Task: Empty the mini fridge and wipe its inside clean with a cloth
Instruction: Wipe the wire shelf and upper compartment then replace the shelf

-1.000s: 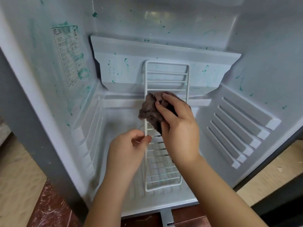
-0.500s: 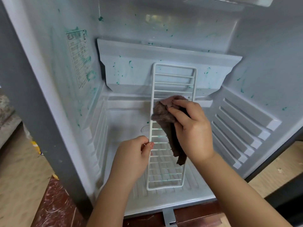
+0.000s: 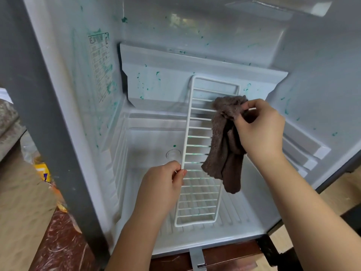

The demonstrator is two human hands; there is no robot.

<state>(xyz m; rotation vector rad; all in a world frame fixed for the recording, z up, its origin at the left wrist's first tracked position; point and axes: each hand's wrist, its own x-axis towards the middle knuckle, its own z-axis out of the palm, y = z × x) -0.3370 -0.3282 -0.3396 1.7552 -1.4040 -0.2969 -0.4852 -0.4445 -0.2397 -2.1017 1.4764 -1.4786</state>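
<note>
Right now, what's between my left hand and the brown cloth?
Head view: rungs of the white wire shelf span between left hand and brown cloth.

One wide-angle camera, worn on the head, looks forward and down into the open fridge (image 3: 195, 26) from close by. The fridge fills most of the frame. The left hand (image 3: 164, 180) and right hand (image 3: 261, 130) enter from the bottom edge, and floor (image 3: 58, 247) shows at lower left.

Scuffed red-brown floor (image 3: 58, 241), pale wooden boards (image 3: 343, 192) at right
</note>
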